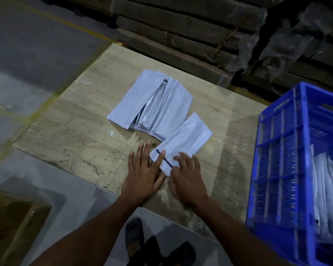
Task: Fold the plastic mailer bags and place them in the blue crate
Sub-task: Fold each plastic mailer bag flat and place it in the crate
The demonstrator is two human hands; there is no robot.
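Lying at the counter's point(69, 131) centre, one mailer bag point(183, 139) (pale, with a dark strip near its 6 o'clock end) is pressed flat by two hands. The left hand point(142, 175) is spread wide, fingers straight; the right hand point(186, 179) rests on the bag, fingers loosely bent. One fanned pile of bags point(152, 104) lies at 11 o'clock; its number cannot be counted. One blue crate point(281, 160) stands at 3 o'clock.
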